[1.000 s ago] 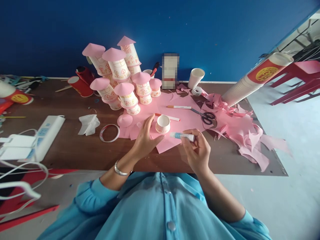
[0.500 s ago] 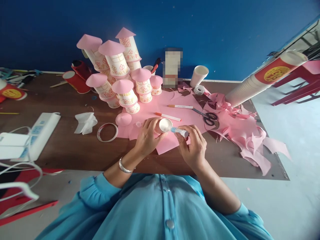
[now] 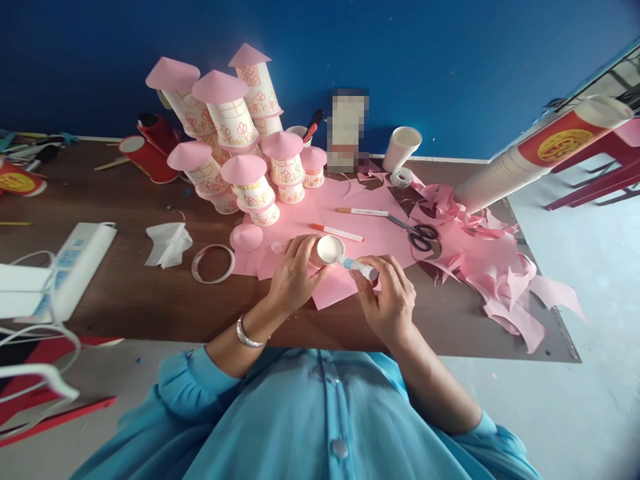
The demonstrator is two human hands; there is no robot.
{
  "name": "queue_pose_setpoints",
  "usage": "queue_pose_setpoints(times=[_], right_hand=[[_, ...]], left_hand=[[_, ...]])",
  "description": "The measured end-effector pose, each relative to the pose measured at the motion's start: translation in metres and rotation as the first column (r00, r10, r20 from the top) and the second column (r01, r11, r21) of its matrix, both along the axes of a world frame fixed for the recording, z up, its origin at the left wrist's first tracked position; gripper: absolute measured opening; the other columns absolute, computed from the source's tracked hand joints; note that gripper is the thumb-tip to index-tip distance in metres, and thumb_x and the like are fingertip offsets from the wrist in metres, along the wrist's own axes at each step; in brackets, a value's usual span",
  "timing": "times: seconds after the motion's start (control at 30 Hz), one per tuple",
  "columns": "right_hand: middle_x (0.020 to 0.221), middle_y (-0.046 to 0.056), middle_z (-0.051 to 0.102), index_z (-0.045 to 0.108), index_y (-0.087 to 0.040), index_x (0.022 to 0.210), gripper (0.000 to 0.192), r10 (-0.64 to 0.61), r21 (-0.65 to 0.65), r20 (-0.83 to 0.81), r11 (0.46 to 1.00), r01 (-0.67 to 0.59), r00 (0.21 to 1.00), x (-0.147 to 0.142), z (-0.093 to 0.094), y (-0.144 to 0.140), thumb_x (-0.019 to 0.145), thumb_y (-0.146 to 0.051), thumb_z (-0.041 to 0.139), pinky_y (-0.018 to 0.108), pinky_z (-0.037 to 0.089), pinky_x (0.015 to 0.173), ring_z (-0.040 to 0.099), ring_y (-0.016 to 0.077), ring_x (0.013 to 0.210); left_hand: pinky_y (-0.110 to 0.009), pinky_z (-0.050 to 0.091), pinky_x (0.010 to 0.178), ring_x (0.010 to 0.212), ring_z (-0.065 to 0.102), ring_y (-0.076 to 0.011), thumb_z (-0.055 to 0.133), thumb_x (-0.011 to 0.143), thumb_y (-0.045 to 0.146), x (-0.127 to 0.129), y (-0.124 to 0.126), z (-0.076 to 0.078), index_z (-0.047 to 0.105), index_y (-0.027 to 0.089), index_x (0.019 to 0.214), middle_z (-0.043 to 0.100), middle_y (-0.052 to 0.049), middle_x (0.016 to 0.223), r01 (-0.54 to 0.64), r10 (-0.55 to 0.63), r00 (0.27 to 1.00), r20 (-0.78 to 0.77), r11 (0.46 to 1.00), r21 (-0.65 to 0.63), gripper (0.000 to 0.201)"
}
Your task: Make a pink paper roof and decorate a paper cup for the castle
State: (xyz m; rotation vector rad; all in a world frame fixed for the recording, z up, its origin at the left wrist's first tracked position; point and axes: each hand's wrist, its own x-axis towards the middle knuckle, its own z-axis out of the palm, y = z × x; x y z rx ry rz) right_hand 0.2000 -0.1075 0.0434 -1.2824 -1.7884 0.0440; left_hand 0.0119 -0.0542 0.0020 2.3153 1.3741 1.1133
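White paper cup (image 3: 330,249) gripped by left hand (image 3: 293,277); right hand (image 3: 387,300) grips blue-labelled glue tube (image 3: 360,267), its writing unreadable.

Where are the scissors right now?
In the head view, the scissors lie on the pink paper sheet, right of centre, beyond the right hand, near the pink paper scraps.

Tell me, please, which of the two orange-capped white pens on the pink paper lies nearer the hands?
The orange-capped white pen just beyond the small white paper cup; the other pen lies farther back, beside the black-handled scissors.
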Motion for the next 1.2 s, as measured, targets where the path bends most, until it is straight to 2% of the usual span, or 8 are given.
queue_pose_setpoints(times=[0.33,0.53,0.7,0.83,0.93,1.07,1.13,1.2], right_hand=[[0.088,0.003,0.071,0.064,-0.024,0.113,0.01,-0.017,-0.006,0.013,1.0,0.017,1.0,0.005,-0.002,-0.006,0.103,-0.024,0.061,0.028,0.05,0.064,0.058,0.0152,0.063],[0.09,0.005,0.072,0.063,-0.024,0.114,0.01,-0.017,0.043,-0.004,0.999,0.017,1.0,0.003,0.002,-0.002,0.105,-0.024,0.06,0.028,0.052,0.064,0.065,0.0171,0.074],[0.088,0.004,0.071,0.066,-0.022,0.11,0.008,0.015,-0.042,0.029,0.999,-0.014,0.999,0.003,-0.004,-0.005,0.104,-0.025,0.062,0.027,0.053,0.066,0.064,0.016,0.071],[0.093,0.004,0.071,0.068,-0.023,0.11,0.01,0.002,-0.159,-0.214,0.987,-0.037,0.977,0.005,-0.006,-0.014,0.101,-0.024,0.065,0.026,0.054,0.063,0.066,0.0153,0.074],[0.091,0.001,0.071,0.068,-0.025,0.114,0.015,-0.046,-0.312,-0.532,0.939,-0.145,0.845,0.007,-0.003,-0.021,0.099,-0.029,0.068,0.026,0.057,0.062,0.068,0.0144,0.072],[0.082,-0.002,0.071,0.068,-0.026,0.109,0.02,-0.073,-0.298,-0.864,0.872,-0.389,0.498,0.003,0.001,-0.027,0.094,-0.037,0.076,0.029,0.062,0.069,0.071,0.0143,0.069],[0.078,-0.003,0.071,0.069,-0.024,0.103,0.024,-0.091,-0.254,-0.939,0.834,-0.49,0.332,-0.004,0.0,-0.029,0.09,-0.04,0.081,0.028,0.061,0.066,0.07,0.0133,0.064],[0.075,-0.003,0.07,0.07,-0.023,0.098,0.026,-0.116,-0.232,-0.967,0.772,-0.591,0.229,-0.012,-0.003,-0.031,0.087,-0.041,0.084,0.025,0.059,0.063,0.068,0.0123,0.061]], left_hand=[[-0.046,0.055,0.099,0.116,0.067,-0.032,0.077,0.087,0.023,0.0,0.0,0.001,0.054,0.021,0.131,0.07,-0.014,0.123,-0.022,0.021,1.0,-0.017,0.999,-0.048,0.05],[-0.045,0.054,0.101,0.117,0.066,-0.0311,0.077,0.088,0.024,0.0,-0.002,0.001,0.055,0.021,0.132,0.07,-0.015,0.125,0.001,-0.001,1.0,0.005,0.999,-0.037,0.049],[-0.043,0.057,0.096,0.113,0.068,-0.0298,0.078,0.088,0.032,-0.002,-0.001,-0.003,0.057,0.02,0.126,0.071,-0.014,0.12,-0.02,0.024,0.998,0.053,0.997,-0.074,0.045],[-0.045,0.055,0.104,0.122,0.066,-0.0306,0.077,0.088,0.032,-0.005,0.0,-0.008,0.052,0.02,0.139,0.069,-0.016,0.131,-0.012,0.02,0.997,0.071,0.995,-0.104,0.058],[-0.051,0.05,0.111,0.132,0.06,-0.034,0.077,0.086,0.032,-0.01,-0.003,-0.005,0.041,0.017,0.152,0.06,-0.021,0.145,-0.009,0.014,0.998,0.062,0.997,-0.076,0.077],[-0.044,0.058,0.097,0.11,0.065,-0.0266,0.082,0.084,0.042,-0.017,-0.02,0.015,0.049,0.019,0.149,0.064,-0.015,0.127,-0.046,0.056,0.976,0.212,0.998,-0.051,0.076],[-0.033,0.06,0.082,0.088,0.065,-0.0171,0.082,0.086,0.038,-0.017,-0.034,0.026,0.057,0.023,0.142,0.066,-0.007,0.111,0.11,-0.06,0.933,0.355,0.987,-0.121,0.064],[-0.028,0.06,0.076,0.085,0.065,-0.0149,0.082,0.087,0.036,-0.012,-0.047,0.032,0.064,0.026,0.138,0.066,-0.006,0.107,0.283,-0.148,0.871,0.468,0.93,-0.234,0.055]])
